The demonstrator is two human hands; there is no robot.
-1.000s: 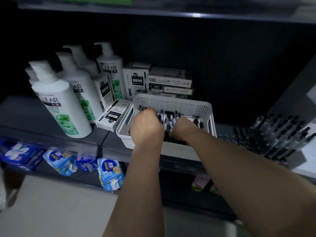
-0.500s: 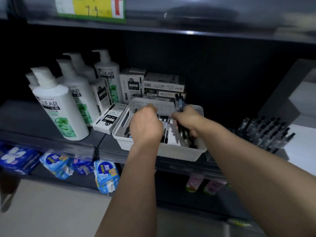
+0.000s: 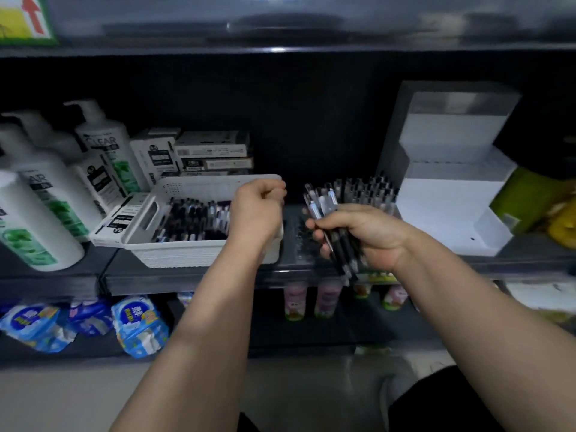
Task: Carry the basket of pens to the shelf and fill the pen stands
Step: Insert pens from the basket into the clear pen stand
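Right by the pen stand [image 3: 297, 241], right hand [image 3: 367, 235] fingers clamped round a pen bunch [image 3: 321, 202], guessing for slotting in; left hand [image 3: 258, 213] curled over the basket [image 3: 199, 255], can't tell if it's holding anything.

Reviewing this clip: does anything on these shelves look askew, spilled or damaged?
Nothing looks spilled or damaged. The blue packs on the lower shelf lie heaped and tilted rather than stood in a row, and a flat pen box lies at an angle beside the basket.
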